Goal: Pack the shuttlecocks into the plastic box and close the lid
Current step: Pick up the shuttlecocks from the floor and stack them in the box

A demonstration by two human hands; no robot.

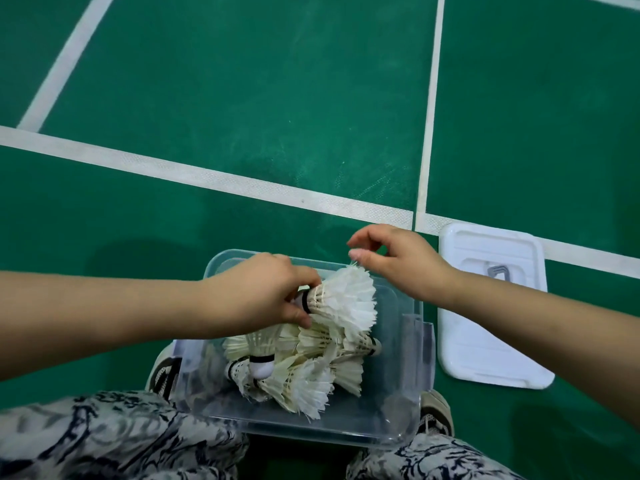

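Overhead, the green court floor [259, 98] fills most of the view, crossed by white boundary lines [207, 176], and it lies bare on the far side and to the left of the box. The person's patterned trousers [104, 441] are cut off by the bottom edge, and a shoe [162, 372] shows only partly behind the box's left wall.

The clear plastic box [391, 424] sits open on the floor between the knees; its transparent walls are hard to trace, and its far left corner is hidden under the left hand. The white lid [491, 341] lies flat on the floor just beside the box's right side, its grey latch [498, 271] partly covered by the right wrist.

A pile of shuttlecocks [304, 368] lies in the box toward its near left; their number is hard to tell where feathers overlap. The left hand [252, 296] pinches the cork end of one white shuttlecock [346, 299] between thumb and fingers, held sideways above the pile, its cork mostly hidden. The right hand [394, 261] hovers over the box's far rim, fingers loosely curled and empty, fingertips just beside the feather tips.
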